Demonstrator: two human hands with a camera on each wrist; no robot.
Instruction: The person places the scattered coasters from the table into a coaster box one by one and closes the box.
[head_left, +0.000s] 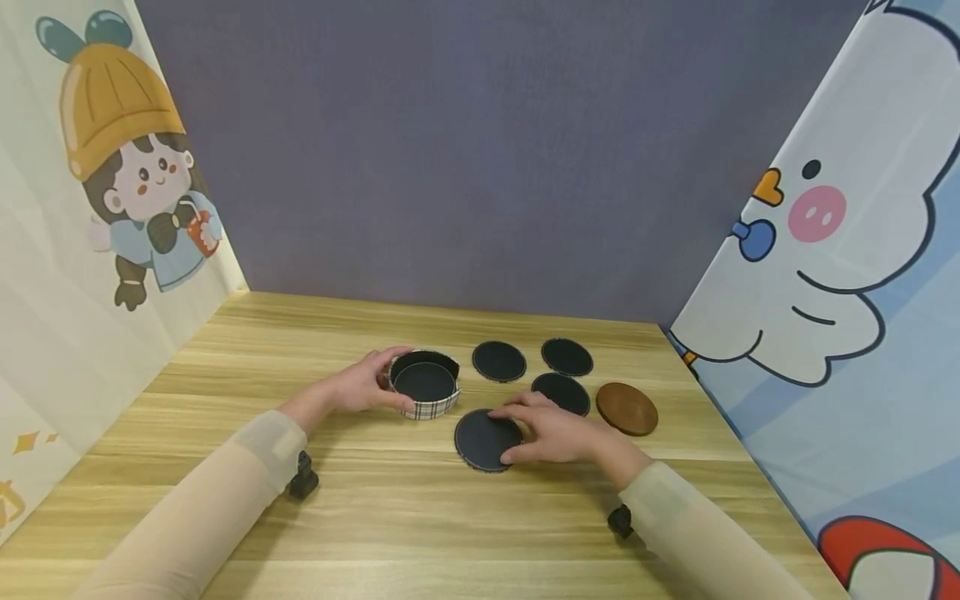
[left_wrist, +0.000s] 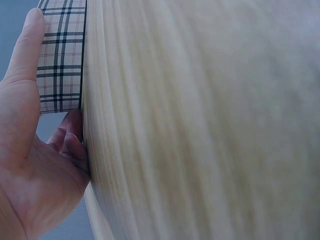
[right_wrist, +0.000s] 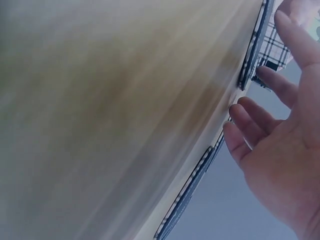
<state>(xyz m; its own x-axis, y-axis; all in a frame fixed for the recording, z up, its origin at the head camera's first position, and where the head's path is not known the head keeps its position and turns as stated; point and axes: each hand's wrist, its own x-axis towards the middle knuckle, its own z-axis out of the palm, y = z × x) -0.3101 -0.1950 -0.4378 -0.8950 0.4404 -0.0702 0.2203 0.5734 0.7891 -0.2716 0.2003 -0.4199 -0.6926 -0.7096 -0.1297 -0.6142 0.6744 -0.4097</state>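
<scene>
My left hand (head_left: 367, 385) grips a round plaid coaster holder (head_left: 435, 409) by its side, with the thumb at the near wall and the fingers round the far side. A dark round surface shows inside the holder, and its wall has a gap at the right. The plaid wall (left_wrist: 62, 60) stands upright on the table in the left wrist view. Over a round black coaster (head_left: 483, 440) lying flat, my right hand (head_left: 558, 429) has its thumb and index finger spread at the right part. In the right wrist view its fingers are loosely bent around nothing.
More black coasters lie behind and right of my right hand: one at back centre (head_left: 498, 361), one at back right (head_left: 567, 357), one partly behind the hand (head_left: 561, 392). A brown disc (head_left: 627, 408) lies farther right. A grey panel (head_left: 450, 167) rises behind the wooden table (head_left: 420, 517).
</scene>
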